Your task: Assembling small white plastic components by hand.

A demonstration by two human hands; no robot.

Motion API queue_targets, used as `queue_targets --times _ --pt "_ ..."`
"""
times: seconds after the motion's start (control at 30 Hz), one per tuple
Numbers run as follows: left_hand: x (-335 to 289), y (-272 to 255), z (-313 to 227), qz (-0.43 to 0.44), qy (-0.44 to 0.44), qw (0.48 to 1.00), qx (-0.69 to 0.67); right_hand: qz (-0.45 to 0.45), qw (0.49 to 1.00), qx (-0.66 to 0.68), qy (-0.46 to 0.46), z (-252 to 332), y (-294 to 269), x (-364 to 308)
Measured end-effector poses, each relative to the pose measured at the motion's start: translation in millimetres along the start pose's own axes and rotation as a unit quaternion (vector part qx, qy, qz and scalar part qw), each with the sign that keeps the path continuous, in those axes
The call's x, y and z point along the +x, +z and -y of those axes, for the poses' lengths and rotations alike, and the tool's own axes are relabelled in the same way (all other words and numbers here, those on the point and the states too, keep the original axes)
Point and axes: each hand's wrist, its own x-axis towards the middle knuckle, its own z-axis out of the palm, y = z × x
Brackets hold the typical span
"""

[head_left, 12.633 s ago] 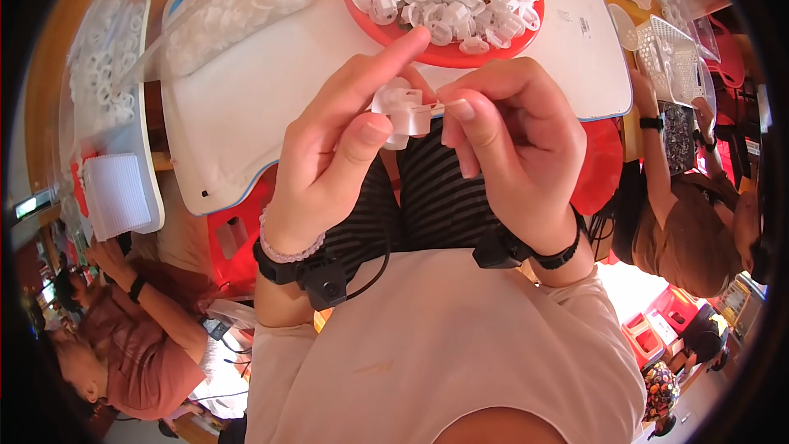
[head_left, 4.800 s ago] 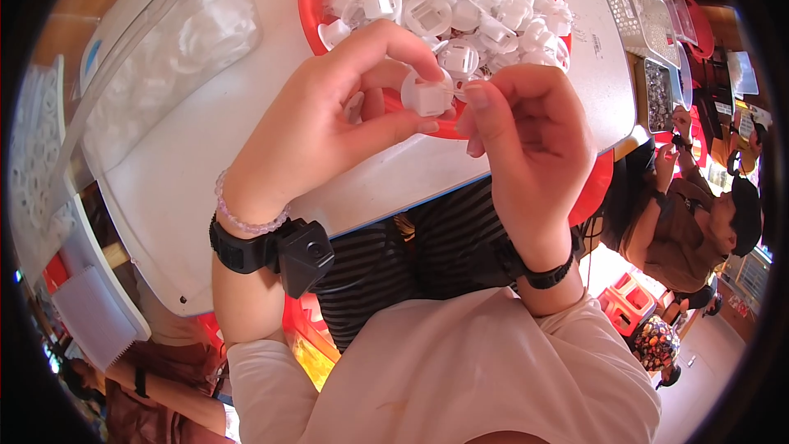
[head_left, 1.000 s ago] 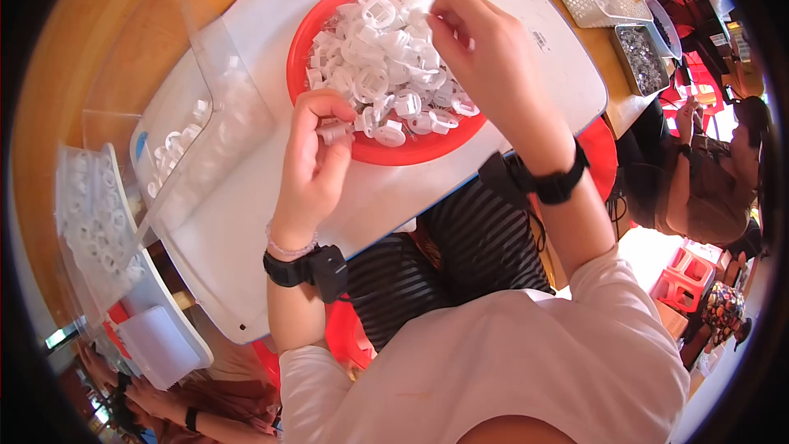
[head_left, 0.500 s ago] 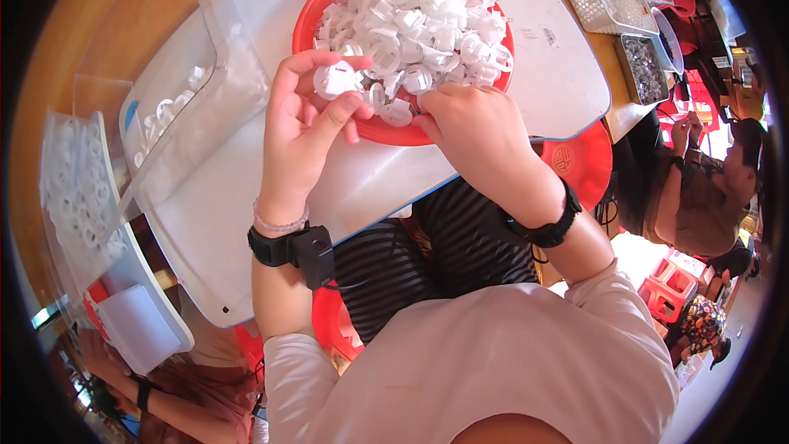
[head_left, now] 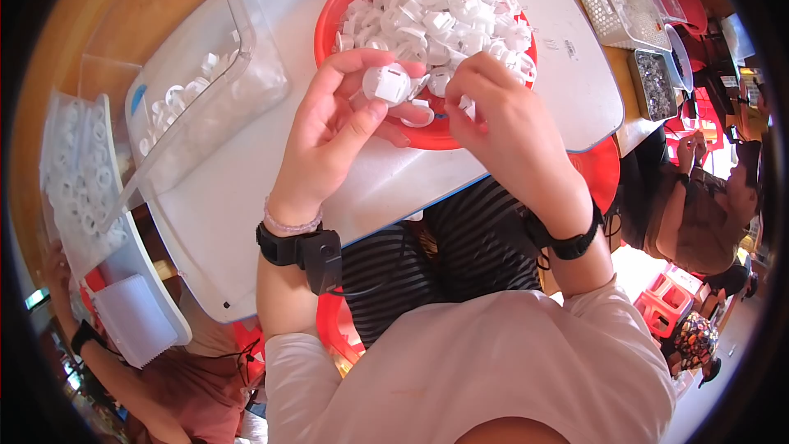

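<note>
Between the thumb and fingers of my left hand (head_left: 333, 119) is a white round plastic housing (head_left: 386, 84) with a slot in its face, held over the near left rim of a red basin (head_left: 331, 12). The basin is heaped with similar white plastic parts (head_left: 440, 20). My right hand (head_left: 514, 111) is closed in a pinch above the basin's near right side, apart from the left hand. A bit of white shows by its fingertips, but I cannot make out whether they hold it.
At left, a clear plastic bin (head_left: 214, 119) with white parts lies on the pale table (head_left: 238, 230). Bagged white rings (head_left: 82, 173) sit further left. A white basket (head_left: 620, 12) and a metal tray (head_left: 653, 86) stand at right. Other people sit on both sides.
My right hand has lifted and drawn back from the parts in the basin, fingers pinched. The left hand still holds the housing, now turned slightly. The whole view has shifted a little.
</note>
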Motion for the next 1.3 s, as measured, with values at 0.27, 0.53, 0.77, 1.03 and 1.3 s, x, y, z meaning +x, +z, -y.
queue_targets --times 0.27,0.53,0.77,1.03,1.3 --pt "-2.1 -4.9 2.8 0.063 -0.016 0.997 -0.032 -0.032 0.856 0.494 0.147 22.3 -0.1 -3.2" --pt "-3.4 -3.3 5.6 0.073 -0.001 0.996 -0.041 -0.042 0.798 0.59 0.113 19.6 10.5 -6.5" --pt "-3.4 0.0 7.9 0.077 0.031 0.995 -0.056 -0.063 0.798 0.592 0.096 23.1 7.3 -9.9" --pt "-2.1 -1.2 7.6 0.087 0.042 0.995 -0.019 -0.086 0.834 0.541 0.069 23.9 13.2 -10.4" --pt "-2.6 -0.7 9.0 0.095 0.052 0.994 -0.032 -0.101 0.84 0.528 0.074 27.3 12.6 -11.1"
